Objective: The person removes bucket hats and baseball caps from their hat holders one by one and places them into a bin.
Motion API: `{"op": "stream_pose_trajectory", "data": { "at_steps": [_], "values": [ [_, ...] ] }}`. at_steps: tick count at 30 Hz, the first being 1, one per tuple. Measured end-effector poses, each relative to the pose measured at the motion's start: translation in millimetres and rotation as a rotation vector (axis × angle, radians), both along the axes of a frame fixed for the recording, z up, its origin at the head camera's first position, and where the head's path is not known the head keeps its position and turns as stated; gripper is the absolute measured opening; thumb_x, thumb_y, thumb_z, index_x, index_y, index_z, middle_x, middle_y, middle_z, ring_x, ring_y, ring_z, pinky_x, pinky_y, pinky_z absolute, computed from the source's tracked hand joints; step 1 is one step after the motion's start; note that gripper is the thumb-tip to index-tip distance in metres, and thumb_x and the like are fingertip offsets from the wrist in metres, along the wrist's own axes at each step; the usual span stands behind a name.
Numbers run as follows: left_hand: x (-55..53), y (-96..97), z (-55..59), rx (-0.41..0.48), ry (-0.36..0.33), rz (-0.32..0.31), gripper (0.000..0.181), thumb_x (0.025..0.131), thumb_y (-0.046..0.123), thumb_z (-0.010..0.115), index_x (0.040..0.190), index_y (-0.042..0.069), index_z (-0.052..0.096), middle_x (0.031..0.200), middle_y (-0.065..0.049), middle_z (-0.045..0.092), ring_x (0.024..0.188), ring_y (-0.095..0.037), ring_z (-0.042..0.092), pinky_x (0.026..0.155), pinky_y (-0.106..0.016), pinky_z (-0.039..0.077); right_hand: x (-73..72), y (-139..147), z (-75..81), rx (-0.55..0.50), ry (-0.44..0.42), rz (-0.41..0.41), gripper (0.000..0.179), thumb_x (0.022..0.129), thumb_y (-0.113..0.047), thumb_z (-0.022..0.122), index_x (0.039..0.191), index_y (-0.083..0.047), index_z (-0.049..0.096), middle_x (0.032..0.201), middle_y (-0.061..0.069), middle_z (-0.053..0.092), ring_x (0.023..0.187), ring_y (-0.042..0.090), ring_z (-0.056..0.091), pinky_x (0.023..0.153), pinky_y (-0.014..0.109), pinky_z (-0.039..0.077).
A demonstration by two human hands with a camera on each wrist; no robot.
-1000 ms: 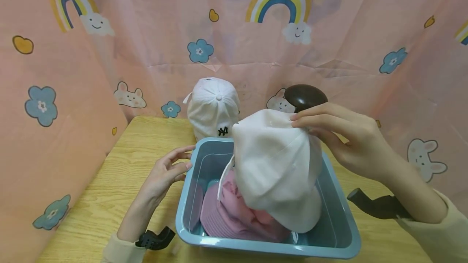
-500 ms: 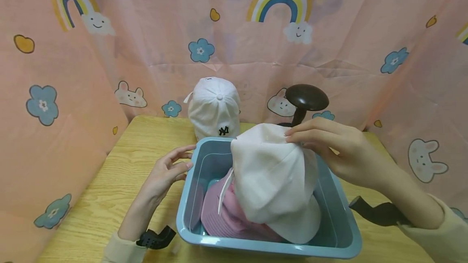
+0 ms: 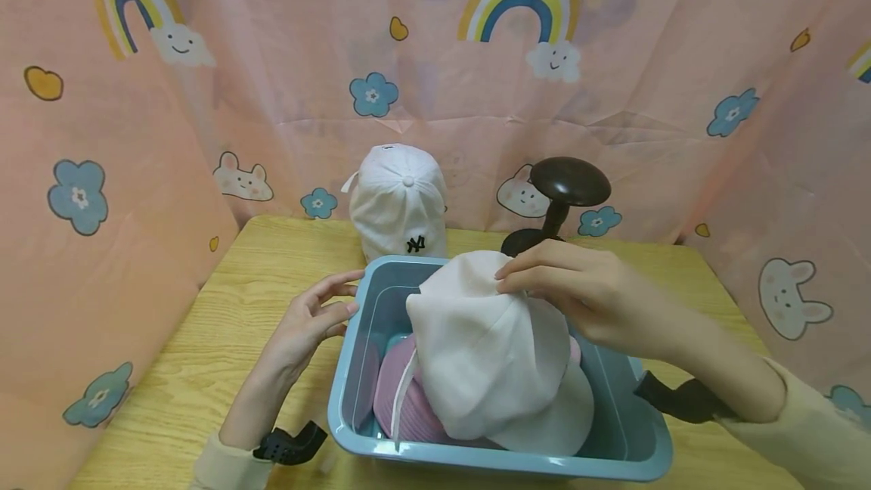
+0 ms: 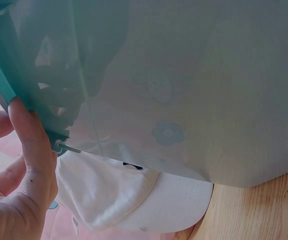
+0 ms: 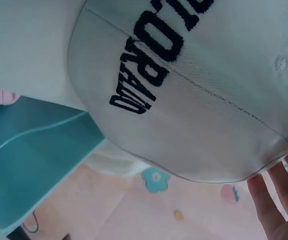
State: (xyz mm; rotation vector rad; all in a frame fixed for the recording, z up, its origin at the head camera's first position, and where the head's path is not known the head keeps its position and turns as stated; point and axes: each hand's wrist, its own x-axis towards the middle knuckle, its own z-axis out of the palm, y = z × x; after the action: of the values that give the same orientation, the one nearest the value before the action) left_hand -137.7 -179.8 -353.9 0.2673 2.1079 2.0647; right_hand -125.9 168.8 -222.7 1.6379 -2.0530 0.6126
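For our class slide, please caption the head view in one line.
Right hand pinches a white cap above a pink hat in a blue basin; left hand touches its rim.

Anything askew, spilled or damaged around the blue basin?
Nothing looks spilled or damaged. Only mild oddity: the white cap pinched by the right hand over the blue basin has a creased crown, and a thin white strap dangles beside it. Probably just soft cloth sagging.

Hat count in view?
3: a white cap pinched by the right hand, a pink hat beneath it in the blue bin, and an NY cap behind the bin. More could be hidden underneath.
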Motion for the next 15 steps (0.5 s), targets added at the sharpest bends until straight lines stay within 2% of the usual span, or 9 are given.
{"op": "stream_pose_trajectory", "data": {
  "at_steps": [8,15],
  "values": [
    [0.5,-0.7,-0.5,-0.007,-0.005,0.010,0.048,0.092,0.015,0.062,0.138,0.006,0.049,0.116,-0.005,0.052,0.078,-0.005,0.063,0.070,-0.026,0.052,-0.8,-17,-10.5,0.083,-0.023,-0.038,0.036,0.103,-0.018,0.033,0.108,-0.014,0.068,0.109,-0.002,0.067,0.102,0.010,0.060,0.087,0.019,0.049],
    [0.5,-1.0,-1.0,-0.014,0.000,0.010,0.048,0.093,0.015,0.062,0.138,0.007,0.049,0.116,-0.006,0.052,0.078,-0.005,0.064,0.070,-0.026,0.053,1.3,-32,-20.4,0.104,-0.026,0.017,0.034,0.102,-0.018,0.034,0.107,-0.015,0.068,0.108,-0.003,0.067,0.102,0.009,0.062,0.089,0.021,0.051]
  ]
}}
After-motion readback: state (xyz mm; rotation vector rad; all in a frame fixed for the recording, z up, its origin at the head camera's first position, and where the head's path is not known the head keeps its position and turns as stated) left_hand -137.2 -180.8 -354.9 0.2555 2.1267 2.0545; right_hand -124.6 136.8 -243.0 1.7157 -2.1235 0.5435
